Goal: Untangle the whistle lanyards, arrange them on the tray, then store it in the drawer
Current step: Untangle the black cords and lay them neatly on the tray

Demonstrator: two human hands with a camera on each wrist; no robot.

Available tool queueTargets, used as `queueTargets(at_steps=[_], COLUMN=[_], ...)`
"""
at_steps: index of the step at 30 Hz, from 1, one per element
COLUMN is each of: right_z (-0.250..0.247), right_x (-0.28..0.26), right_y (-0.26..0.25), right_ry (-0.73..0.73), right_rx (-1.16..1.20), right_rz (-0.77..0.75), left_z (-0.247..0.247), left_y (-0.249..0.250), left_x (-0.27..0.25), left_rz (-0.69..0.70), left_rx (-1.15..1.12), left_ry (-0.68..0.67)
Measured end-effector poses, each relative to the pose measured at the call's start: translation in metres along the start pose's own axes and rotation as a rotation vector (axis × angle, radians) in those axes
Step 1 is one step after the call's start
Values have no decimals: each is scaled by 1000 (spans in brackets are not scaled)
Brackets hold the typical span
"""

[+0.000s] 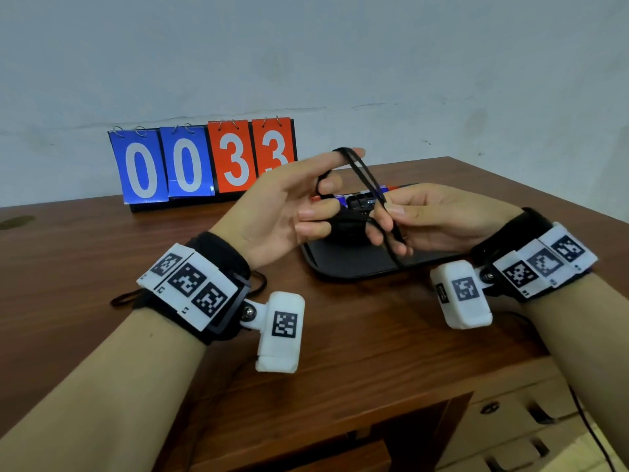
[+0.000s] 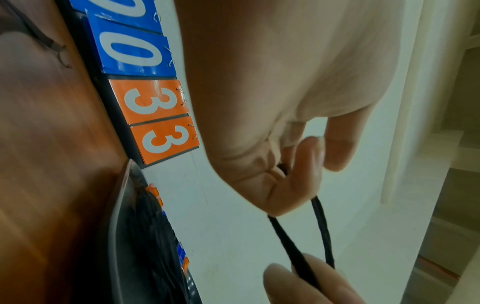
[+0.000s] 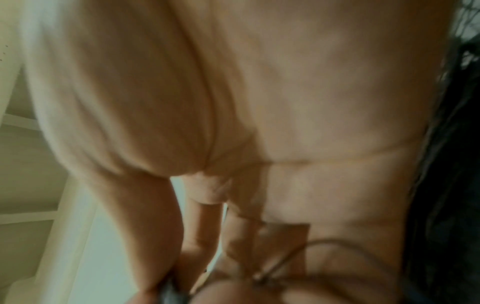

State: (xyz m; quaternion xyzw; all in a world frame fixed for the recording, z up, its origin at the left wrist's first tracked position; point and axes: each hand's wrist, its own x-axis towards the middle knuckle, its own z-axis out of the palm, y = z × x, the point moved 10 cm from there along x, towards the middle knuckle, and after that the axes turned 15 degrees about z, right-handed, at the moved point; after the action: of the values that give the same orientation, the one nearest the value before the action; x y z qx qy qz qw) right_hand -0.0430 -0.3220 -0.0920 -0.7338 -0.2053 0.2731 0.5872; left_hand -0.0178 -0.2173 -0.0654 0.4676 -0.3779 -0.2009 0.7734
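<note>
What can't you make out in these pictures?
- Whistles on the tray: head view, both hands cover most, so no count.
- Lanyard end: hidden in the right hand.
- Right wrist view: blurred, palm fills it.
- Drawer: cut by the frame edge.
- Left hand: its curled fingers hide the cord's path.

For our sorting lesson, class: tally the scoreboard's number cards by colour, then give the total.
Blue cards: 2
Red cards: 2
Total: 4
</note>
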Motion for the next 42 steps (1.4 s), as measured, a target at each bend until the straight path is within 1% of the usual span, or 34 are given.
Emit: queueTargets(at_steps=[3,5,10,18,22,26,31,34,37,42], right_z=[-16,-25,-43,-60,-69,-82,-89,-94,-100,-107], right_x=[1,1,0,-5,-7,-10,-14,-17,-19,-21], right_y=[4,8,13,14,14,14,14,15,19,23], right_ry=[104,159,293,393,456,571,644,703,723,750], right_rx=[3,53,122,183,168,128,133,152,227,262], right_rz=[25,53,64,56,36,11,29,38,38,31], left_z=[-19,-30,-42,-55,-61,-68,-69,-69,-71,-75], left_y=[3,3,2,9,10,8,3,1,-1,-3], left_x=[2,2,-1,0,0,0,-2,-2,-1,-3], left_rz=[20,24,-2,40,61,49,-2,-23,-38,-48], left_rx=[120,188,238,214,276,312,284,305,330,347], left_ry=[79,128,176,245,285,334,371,362,361,401])
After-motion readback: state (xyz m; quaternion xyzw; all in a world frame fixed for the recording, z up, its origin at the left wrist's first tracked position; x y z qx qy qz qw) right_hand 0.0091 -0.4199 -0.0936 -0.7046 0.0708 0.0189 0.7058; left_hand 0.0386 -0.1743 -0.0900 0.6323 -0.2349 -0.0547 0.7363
